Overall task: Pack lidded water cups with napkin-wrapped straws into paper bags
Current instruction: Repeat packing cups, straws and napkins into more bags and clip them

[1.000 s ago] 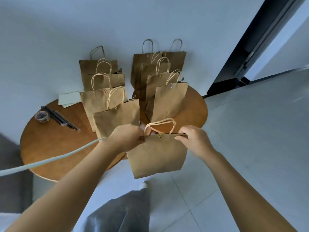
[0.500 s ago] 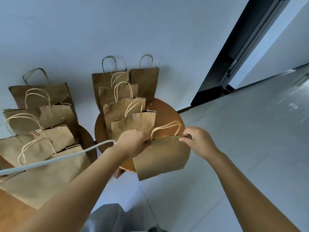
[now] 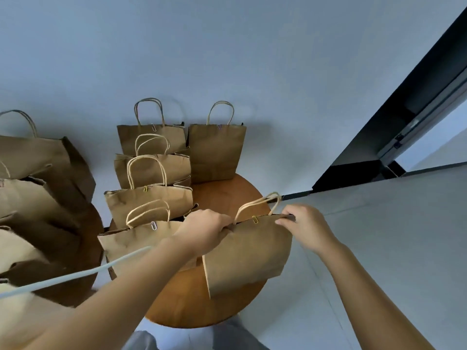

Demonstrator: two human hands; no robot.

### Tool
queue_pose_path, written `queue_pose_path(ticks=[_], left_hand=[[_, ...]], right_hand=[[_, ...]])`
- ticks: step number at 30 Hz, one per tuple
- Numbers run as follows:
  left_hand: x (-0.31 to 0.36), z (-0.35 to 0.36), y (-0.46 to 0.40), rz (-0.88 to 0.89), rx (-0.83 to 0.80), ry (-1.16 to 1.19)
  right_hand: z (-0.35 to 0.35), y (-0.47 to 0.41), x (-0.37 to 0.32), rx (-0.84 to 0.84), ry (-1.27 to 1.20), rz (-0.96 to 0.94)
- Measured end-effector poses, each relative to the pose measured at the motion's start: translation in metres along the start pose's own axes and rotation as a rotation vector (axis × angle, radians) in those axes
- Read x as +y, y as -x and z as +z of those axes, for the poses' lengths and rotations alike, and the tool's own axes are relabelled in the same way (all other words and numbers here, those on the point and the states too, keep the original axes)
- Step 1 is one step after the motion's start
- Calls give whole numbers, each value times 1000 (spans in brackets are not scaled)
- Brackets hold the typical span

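Both hands hold one paper bag (image 3: 249,253) by its top edge above a round wooden table (image 3: 192,306). The left hand (image 3: 204,232) is curled tight around the bag's left upper corner, and the right hand (image 3: 304,229) pinches the right upper corner between thumb and fingers. A yellow paper clip (image 3: 255,219) sits on the closed mouth, just below the twine handles (image 3: 262,202). The bag hangs over the table's near right part; whether its bottom touches the wood is hard to tell. Behind it, five more bags (image 3: 149,205) stand on the table, clipped at the top. Other bags (image 3: 38,173) crowd the left edge. A pale cord (image 3: 75,276) crosses the left forearm.
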State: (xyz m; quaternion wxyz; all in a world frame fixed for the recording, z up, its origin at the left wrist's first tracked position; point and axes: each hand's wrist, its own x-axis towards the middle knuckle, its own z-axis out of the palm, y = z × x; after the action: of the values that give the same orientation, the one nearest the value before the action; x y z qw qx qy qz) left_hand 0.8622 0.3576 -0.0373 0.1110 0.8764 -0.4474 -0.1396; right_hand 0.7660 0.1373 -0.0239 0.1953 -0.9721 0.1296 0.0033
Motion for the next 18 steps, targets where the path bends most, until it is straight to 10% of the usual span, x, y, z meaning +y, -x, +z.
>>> queue_pose_path(ticks=[18], left_hand=[[-85, -33, -194, -727, 45, -46]], right_hand=[[27, -268, 35, -121, -42, -219]])
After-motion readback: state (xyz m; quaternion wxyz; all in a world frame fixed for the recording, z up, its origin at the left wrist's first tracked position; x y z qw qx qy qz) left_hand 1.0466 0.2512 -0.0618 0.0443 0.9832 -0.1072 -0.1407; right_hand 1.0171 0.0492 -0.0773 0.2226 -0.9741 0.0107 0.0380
